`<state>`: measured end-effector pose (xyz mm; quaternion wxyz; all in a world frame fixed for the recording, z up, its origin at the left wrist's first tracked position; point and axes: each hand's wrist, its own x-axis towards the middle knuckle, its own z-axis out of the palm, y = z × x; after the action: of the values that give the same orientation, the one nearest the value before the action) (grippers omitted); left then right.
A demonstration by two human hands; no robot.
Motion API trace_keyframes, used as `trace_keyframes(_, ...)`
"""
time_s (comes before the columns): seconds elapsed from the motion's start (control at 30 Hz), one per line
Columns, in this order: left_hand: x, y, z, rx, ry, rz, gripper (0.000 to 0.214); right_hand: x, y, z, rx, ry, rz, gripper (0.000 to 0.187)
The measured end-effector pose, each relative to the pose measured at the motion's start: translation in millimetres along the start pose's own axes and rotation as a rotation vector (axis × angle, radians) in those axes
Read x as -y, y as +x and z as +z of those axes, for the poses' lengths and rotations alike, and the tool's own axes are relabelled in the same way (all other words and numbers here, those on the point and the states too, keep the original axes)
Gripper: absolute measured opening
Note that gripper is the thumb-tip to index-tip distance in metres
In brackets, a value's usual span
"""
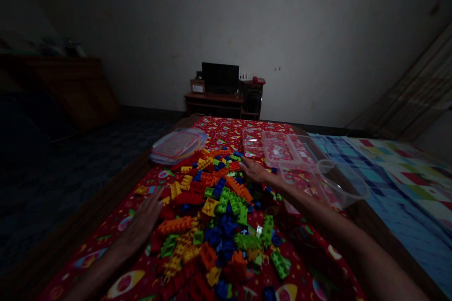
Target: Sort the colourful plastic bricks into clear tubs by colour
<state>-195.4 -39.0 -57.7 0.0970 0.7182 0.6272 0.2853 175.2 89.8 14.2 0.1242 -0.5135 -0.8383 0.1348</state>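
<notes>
A wide heap of plastic building bricks (226, 200) in orange, yellow, green, blue and red lies on a red patterned cloth (222, 134). At the heap's left edge my left hand (143, 221) rests with its fingers stretched forward, close to yellow and orange bricks; nothing shows in it. My right hand (254, 170) reaches to the far right side of the heap, fingers extended beside a red-orange brick (234, 166). I see no brick held in that hand, though its underside is hidden.
Clear plastic boxes (280, 148) stand to the right of the heap, with a round clear tub (342, 183) nearer me. Stacked clear lids (178, 146) lie at the far left. Beyond the cloth is a desk (213, 99) with a monitor (221, 76). A bed (395, 169) is at right.
</notes>
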Motion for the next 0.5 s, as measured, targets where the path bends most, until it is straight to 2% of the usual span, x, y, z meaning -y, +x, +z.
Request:
trace_keyframes(0.1, -38.6, 19.0, 3.8, 0.086, -0.154, -0.051, 0.067, 24.7, 6.9, 4.8, 0.028, 0.022, 0.058, 0.062)
trace_keyframes(0.3, -89.3, 51.1, 5.4, -0.004, -0.335, -0.215, 0.087, 54.0, -9.2, 10.4, 0.114, 0.349, 0.007, 0.064)
trace_keyframes(0.4, -113.0, 53.5, 0.9, 0.031, -0.435, -0.204, 0.089, 65.8, -11.9, 12.5, 0.112, 0.519, -0.005, 0.063)
trace_keyframes(0.5, -136.3, 55.7, -5.7, 0.082, -0.571, -0.181, 0.086, 77.5, -10.9, 13.9, 0.055, 0.724, -0.043, 0.065)
